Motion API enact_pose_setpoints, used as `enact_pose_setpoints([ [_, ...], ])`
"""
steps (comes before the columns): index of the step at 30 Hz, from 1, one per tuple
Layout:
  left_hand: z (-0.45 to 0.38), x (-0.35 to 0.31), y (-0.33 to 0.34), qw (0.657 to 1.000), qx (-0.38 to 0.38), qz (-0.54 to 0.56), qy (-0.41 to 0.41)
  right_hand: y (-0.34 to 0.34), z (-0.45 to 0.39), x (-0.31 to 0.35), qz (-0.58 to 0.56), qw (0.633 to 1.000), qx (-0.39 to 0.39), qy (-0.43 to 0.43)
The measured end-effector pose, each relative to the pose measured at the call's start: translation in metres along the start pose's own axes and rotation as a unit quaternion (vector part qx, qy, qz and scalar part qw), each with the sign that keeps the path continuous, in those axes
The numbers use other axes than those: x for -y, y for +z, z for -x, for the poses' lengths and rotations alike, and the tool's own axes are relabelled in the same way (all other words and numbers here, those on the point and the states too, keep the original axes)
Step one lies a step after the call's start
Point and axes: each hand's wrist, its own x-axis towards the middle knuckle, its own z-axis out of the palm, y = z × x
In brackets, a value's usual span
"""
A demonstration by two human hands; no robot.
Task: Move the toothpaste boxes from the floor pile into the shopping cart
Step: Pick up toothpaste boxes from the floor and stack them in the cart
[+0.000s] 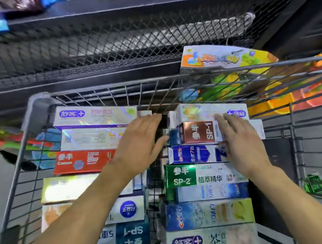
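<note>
Toothpaste boxes fill much of the shopping cart [32, 109] already, lying flat in two columns that run from its far wire wall back toward its near edge, so the loading looks well advanced. The floor pile is out of view, and what remains cannot be judged.

Along the left wall, the far white box [94, 114] reads 舒客+, the red box [83, 160] 参半, and the near blue box [132, 236] SP-1, upside down. In the right column, the near white box [211, 240] reads 舒客+ and 茶, the green box [199, 175] 参半 SP-2 植萃精华, and the copper box [197, 131] 参半 SP-1.

The left hand [138, 143] hangs spread and flat over the gap between the columns, holding nothing. The right hand [241, 138] lies with straight fingers over the right column's far boxes, gripping nothing; contact is unclear.
</note>
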Motion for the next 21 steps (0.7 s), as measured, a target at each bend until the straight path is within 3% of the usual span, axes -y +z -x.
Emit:
enact_pose_setpoints([
  [7, 0.03, -0.009, -0.035, 0.998, -0.004, -0.052, -0.024, -0.04, 0.014, 0.025, -0.028, 0.999, 0.011, -0.03],
  [11, 0.079, -0.019, -0.09, 0.99, -0.019, -0.09, -0.102, -0.091, 0.029, 0.083, -0.064, 0.992, -0.033, -0.1],
  [14, 0.147, -0.024, -0.144, 0.979, -0.072, -0.099, -0.163, -0.132, 0.043, 0.141, -0.075, 0.981, -0.039, -0.172],
  [17, 0.238, -0.018, -0.192, 0.955, -0.11, -0.119, -0.249, -0.167, 0.06, 0.21, -0.069, 0.964, -0.055, -0.252],
  [21, 0.374, -0.008, -0.234, 0.895, -0.14, -0.146, -0.397, -0.198, 0.089, 0.318, -0.064, 0.932, -0.035, -0.355],
])
